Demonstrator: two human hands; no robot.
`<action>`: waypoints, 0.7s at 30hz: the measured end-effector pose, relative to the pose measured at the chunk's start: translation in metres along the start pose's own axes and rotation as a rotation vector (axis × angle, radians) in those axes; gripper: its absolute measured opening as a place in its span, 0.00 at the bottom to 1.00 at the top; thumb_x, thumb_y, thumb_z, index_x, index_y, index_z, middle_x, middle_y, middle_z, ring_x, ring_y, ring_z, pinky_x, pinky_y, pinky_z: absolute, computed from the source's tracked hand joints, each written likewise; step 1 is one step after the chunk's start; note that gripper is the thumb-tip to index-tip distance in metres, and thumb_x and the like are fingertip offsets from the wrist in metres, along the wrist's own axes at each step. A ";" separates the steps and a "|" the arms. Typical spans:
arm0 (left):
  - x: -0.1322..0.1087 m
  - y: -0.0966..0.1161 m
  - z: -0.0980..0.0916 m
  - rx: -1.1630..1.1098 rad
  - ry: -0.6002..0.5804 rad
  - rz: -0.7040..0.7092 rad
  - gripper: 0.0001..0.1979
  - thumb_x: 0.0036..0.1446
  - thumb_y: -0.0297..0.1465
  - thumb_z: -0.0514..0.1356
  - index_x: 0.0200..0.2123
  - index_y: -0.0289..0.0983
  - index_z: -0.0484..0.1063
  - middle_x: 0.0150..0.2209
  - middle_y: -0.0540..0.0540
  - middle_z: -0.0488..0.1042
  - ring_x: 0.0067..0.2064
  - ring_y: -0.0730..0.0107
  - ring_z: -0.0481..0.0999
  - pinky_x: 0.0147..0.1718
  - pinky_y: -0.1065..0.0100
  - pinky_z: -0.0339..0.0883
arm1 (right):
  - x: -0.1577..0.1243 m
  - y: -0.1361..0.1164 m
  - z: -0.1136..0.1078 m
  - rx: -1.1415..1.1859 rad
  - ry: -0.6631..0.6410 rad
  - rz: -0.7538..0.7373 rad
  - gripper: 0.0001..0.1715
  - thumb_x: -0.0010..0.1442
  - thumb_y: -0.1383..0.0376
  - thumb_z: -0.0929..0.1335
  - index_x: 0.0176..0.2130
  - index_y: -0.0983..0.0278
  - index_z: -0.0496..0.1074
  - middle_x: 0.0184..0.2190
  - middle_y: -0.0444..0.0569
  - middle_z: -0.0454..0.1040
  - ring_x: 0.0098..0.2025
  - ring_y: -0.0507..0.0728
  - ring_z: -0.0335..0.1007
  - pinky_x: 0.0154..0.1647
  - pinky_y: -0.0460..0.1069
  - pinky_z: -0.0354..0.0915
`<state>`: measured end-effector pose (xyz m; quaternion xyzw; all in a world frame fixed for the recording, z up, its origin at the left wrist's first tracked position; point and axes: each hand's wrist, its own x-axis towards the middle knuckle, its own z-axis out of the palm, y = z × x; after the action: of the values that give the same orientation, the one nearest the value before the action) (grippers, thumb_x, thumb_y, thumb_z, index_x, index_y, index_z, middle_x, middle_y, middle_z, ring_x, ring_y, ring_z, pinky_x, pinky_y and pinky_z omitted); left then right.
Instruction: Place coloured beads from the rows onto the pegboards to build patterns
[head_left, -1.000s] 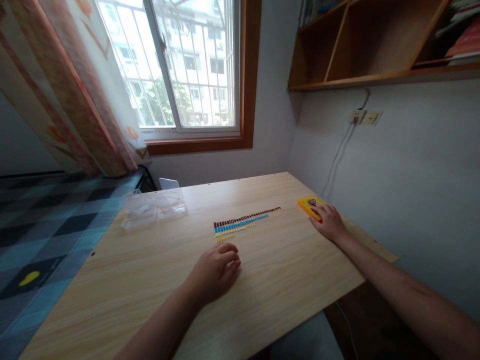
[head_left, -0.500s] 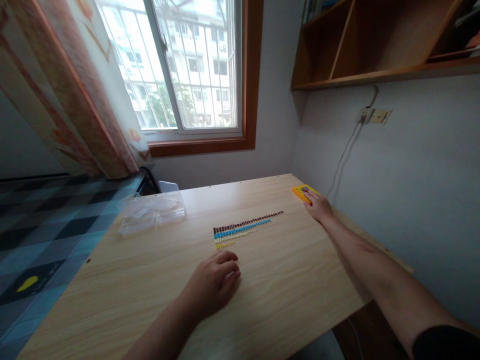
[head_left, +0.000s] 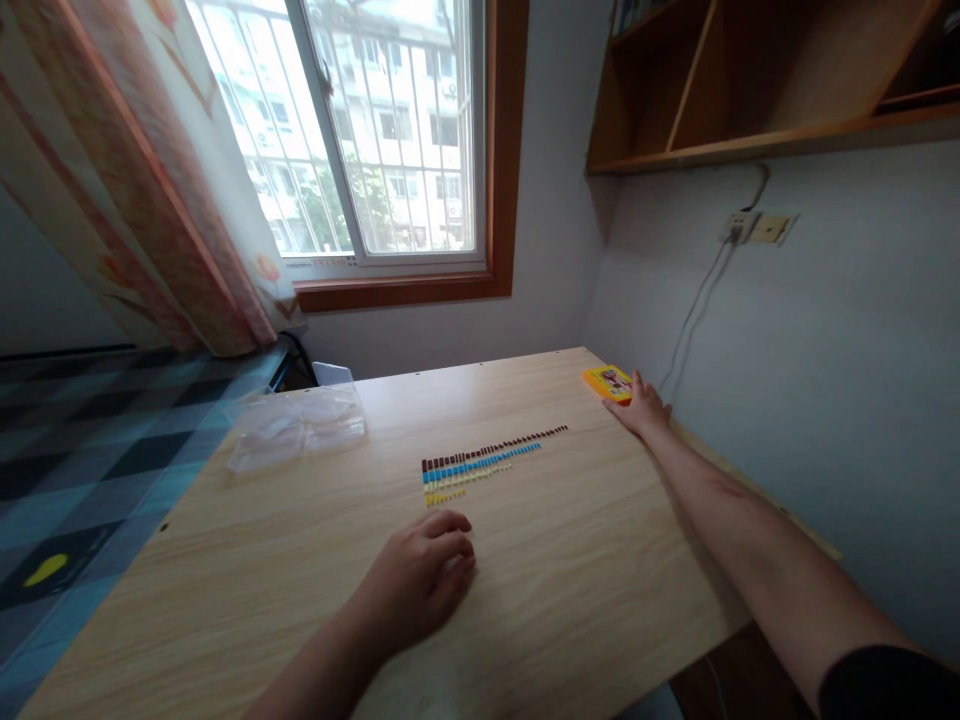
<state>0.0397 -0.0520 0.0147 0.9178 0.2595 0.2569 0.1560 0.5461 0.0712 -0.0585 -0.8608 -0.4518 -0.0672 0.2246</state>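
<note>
Holds the left hand (head_left: 427, 570) out front with its back turned upward and its fingers loosely curled, at the end of a bare left forearm (head_left: 337, 645) slanting in from below. Stretches the bare right arm (head_left: 727, 515) much farther forward and off to the right, almost straight, with the right hand (head_left: 646, 405) spread, its thumb pointing inward and one finger raised.
</note>
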 end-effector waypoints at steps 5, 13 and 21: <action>0.000 -0.001 0.000 -0.001 0.007 -0.002 0.10 0.66 0.29 0.54 0.32 0.39 0.74 0.42 0.43 0.78 0.41 0.66 0.79 0.40 0.64 0.74 | 0.004 0.003 0.000 0.022 -0.035 -0.019 0.61 0.58 0.39 0.68 0.76 0.63 0.44 0.61 0.68 0.66 0.60 0.74 0.67 0.58 0.66 0.63; 0.001 -0.002 -0.001 0.014 0.040 0.003 0.09 0.64 0.26 0.55 0.32 0.39 0.73 0.42 0.44 0.78 0.40 0.68 0.78 0.39 0.66 0.73 | -0.001 0.001 -0.004 0.027 -0.025 -0.034 0.61 0.57 0.39 0.67 0.75 0.63 0.45 0.66 0.70 0.59 0.65 0.78 0.60 0.61 0.74 0.57; -0.002 -0.016 -0.016 0.193 0.252 -0.023 0.09 0.67 0.29 0.56 0.36 0.39 0.76 0.41 0.44 0.80 0.43 0.64 0.78 0.44 0.63 0.73 | -0.032 -0.002 -0.008 -0.093 0.077 -0.142 0.54 0.64 0.36 0.60 0.75 0.62 0.46 0.73 0.69 0.46 0.73 0.80 0.42 0.64 0.81 0.43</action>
<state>0.0231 -0.0372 0.0205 0.8860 0.3112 0.3418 0.0361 0.5263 0.0442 -0.0608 -0.8327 -0.4993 -0.1370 0.1962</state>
